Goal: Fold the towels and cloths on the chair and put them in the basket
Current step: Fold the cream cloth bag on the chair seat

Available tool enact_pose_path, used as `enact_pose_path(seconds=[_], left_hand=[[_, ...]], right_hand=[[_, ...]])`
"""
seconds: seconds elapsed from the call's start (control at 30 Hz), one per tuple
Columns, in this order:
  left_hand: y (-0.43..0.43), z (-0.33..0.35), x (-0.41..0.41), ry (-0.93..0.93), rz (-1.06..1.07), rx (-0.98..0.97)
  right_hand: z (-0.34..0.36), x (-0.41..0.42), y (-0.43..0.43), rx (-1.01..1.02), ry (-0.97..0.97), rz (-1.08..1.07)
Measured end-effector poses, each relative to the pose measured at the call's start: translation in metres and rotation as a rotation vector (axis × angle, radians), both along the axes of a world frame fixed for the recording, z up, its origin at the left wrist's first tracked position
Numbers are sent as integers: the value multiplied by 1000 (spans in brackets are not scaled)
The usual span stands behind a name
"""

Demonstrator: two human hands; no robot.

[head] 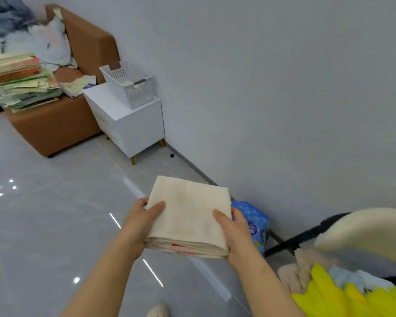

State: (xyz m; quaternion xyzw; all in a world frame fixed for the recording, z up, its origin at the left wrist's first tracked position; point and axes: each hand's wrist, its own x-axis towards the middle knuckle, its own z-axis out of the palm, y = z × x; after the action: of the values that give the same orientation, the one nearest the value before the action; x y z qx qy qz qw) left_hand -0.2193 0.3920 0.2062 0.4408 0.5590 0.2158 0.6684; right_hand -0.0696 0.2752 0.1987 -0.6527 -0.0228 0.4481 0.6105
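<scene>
A folded cream towel (189, 213) is held flat in the air between both hands, over the grey floor. My left hand (140, 223) grips its left edge, thumb on top. My right hand (239, 234) grips its right edge the same way. The white perforated basket (144, 92) stands on a white cabinet (133, 124) at the far wall, with something pale inside it. At the lower right is the chair (364, 232) with a cream back, holding a yellow cloth (343, 298), a light blue cloth (354, 280) and a beige fluffy cloth (300, 268).
A brown sofa (62, 124) at the far left carries a stack of papers (21, 81) and heaped clothes (28, 30). A blue plastic pack (254, 223) lies on the floor by the wall. A shoe tip (157, 311) shows at the bottom edge.
</scene>
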Motion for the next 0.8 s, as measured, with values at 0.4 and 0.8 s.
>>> enact_pose_path(seconds=[0.4,0.8], left_hand=[[265,6,-6,69,46,6],[553,24,58,4,97,26]], right_hand=[[5,0,273,19,42,113],[6,71,576,32,-58,169]])
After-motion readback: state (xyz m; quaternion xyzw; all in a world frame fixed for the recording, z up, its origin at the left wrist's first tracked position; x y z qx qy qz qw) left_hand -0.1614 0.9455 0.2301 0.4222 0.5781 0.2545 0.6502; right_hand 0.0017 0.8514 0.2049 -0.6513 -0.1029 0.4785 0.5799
